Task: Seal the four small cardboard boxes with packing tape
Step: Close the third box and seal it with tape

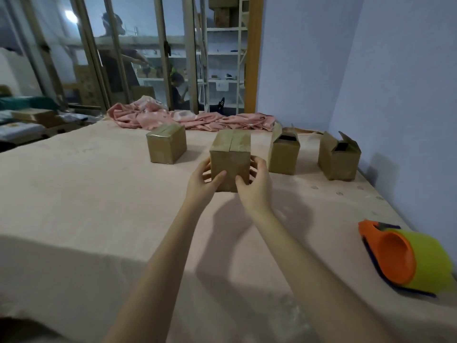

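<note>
Hands (210, 177) (254, 184) around closed box (230, 157)

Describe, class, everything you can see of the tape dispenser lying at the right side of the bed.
The tape dispenser lies on its side near the right edge of the pink-covered surface, close to the blue wall. It has an orange, plastic-looking body with a rounded hollow core, a dark blue or purple base edge beneath it, and a wide roll of yellow-green tape around the core. A dark part shows at its far end; whether that is a blade cannot be told. No hand touches it, and it sits apart from the boxes.
</note>
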A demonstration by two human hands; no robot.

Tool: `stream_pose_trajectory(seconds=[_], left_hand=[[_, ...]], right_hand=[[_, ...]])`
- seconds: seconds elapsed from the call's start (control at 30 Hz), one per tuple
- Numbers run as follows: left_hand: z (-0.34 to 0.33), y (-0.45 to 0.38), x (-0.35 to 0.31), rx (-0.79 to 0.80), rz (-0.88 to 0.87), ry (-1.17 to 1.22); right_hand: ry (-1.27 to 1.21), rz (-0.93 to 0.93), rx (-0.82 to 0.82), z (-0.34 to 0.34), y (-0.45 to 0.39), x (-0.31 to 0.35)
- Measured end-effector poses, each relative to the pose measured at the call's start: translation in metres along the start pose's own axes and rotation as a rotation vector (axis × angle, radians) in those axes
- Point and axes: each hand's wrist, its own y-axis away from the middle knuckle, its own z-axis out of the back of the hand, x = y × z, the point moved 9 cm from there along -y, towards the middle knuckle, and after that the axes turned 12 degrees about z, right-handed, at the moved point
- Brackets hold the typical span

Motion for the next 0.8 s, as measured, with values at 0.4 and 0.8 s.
stream_pose_trajectory(seconds=[0.4,0.8], left_hand=[[0.023,-0.161,0.072,0.047,0.08,-0.028],[0.0,-0.206,0.107,-0.026,0.269,-0.143]], right_hand=[[-0.069,-0.059,0.005,-0.109,-0.095,-0.102],[0.471,-0.007,0.068,-0.089,-0.124,-0.126]])
